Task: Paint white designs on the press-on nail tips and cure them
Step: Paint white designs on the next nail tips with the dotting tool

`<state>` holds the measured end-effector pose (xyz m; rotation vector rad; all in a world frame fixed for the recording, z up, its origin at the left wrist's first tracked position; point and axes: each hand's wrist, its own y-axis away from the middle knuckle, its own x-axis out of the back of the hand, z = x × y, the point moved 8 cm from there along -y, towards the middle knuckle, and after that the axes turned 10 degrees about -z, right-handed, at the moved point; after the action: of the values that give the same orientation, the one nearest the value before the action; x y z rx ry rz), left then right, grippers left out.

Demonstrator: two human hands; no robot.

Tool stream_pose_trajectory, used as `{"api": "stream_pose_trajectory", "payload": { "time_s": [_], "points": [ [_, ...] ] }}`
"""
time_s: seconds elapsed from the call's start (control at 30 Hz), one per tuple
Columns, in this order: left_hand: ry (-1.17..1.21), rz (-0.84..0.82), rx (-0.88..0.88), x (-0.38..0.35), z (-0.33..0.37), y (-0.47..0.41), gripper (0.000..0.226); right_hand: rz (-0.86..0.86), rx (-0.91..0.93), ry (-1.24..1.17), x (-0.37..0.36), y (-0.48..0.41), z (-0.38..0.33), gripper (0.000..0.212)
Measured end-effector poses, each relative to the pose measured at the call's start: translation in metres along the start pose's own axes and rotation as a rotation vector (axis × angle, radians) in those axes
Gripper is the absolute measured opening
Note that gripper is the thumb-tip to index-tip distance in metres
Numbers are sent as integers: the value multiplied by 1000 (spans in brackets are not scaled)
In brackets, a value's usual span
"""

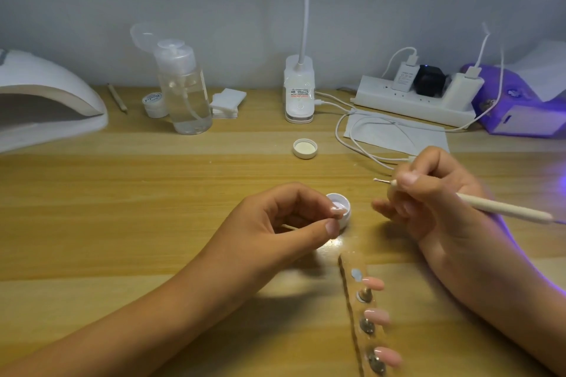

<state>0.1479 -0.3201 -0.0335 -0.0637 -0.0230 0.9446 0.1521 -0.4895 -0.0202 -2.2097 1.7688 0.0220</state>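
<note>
right grip [435, 193] pinching pen [505, 208], glossy pink tips [374, 283]

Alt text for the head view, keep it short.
Left hand pinches a thin stick by an open white gel pot; right hand holds a cream nail-art pen. Three pink nail tips sit in a row on the wooden desk, nail lamp far left.

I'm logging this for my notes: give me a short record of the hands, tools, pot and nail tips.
left hand: pinches thin stick beside pot
right hand: holds pen, tip pointing left
pot: open, lid lying behind it
nail tips: three pink, in a row at front
curing lamp: far left
</note>
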Motion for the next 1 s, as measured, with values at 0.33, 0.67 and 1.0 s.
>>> {"api": "stream_pose_trajectory", "payload": {
  "time_s": [0.33,0.67,1.0],
  "points": [
    [-50,-45,-13,-3,1,-1,7,-164,-59,-146,-26,2,1,20],
    [-96,-69,-11,-6,-1,0,7,-186,-74,-59,-28,2,2,20],
    [-103,-79,-15,-7,-1,0,9,-234,-60,-30,-30,3,4,22]
  ]
}}
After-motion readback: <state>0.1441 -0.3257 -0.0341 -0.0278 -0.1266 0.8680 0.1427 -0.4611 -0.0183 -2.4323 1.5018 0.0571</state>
